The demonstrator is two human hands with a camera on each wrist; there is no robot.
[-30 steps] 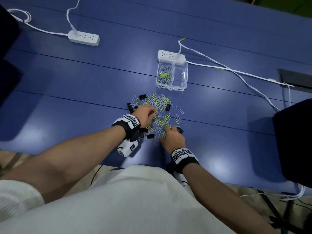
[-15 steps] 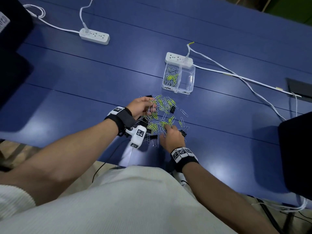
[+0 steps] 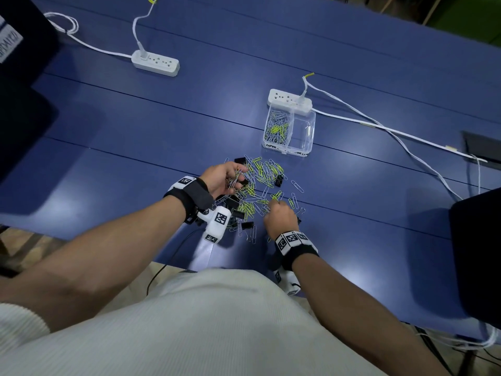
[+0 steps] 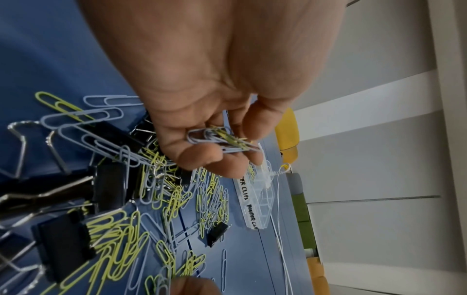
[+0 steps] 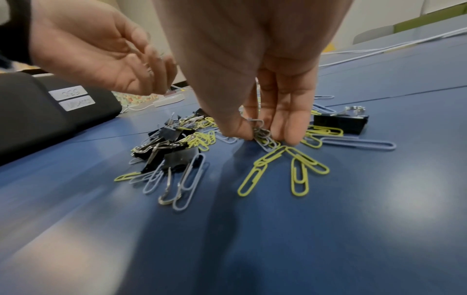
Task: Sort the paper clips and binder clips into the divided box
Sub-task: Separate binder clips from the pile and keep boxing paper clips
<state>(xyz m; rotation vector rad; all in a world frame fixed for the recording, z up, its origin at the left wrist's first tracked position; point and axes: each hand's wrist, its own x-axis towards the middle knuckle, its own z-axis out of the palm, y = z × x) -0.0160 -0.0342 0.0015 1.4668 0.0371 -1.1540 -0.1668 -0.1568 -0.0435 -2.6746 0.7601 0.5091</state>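
A heap of yellow and pale blue paper clips (image 3: 264, 183) mixed with black binder clips (image 3: 235, 204) lies on the blue table (image 3: 135, 126). My left hand (image 3: 229, 178) is raised palm-up over the heap's left side and holds a bunch of paper clips (image 4: 222, 139) in its curled fingers. My right hand (image 3: 278, 210) reaches down onto the heap's near side, thumb and fingers pinching a few paper clips (image 5: 261, 132) against the table. The clear divided box (image 3: 289, 130) stands beyond the heap; its left compartment holds paper clips, its right one looks empty.
A white power strip (image 3: 289, 100) touches the box's far side, its cable running right. A second power strip (image 3: 156, 63) lies far left. A dark object (image 3: 477, 253) stands at the right table edge and another (image 3: 24, 77) at the left.
My left hand has lifted off the heap and turned palm-up with paper clips in it. My right hand has stayed at the heap's near side.
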